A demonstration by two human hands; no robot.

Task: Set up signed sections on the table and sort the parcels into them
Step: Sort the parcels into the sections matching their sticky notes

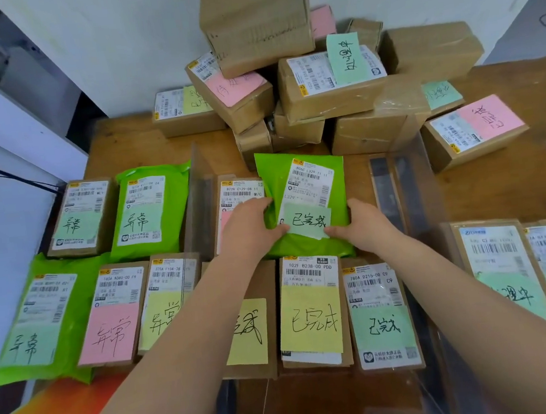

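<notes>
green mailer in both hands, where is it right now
The green mailer sits mid-table in the head view, held between left hand and right hand, just before the box pile.

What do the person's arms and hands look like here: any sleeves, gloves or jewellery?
Both forearms are bare as far as the view shows, with no sleeve in sight. The left hand and right hand wear no gloves, and no watch, bracelet or ring shows.

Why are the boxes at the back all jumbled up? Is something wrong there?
Yes, that part looks messy. The cardboard boxes at the back of the table sit in a tilted heap, some leaning on others, with their sticky notes facing different ways. The front parcels lie flat in neat rows. Both hands hold a green bag parcel in the middle section.
</notes>
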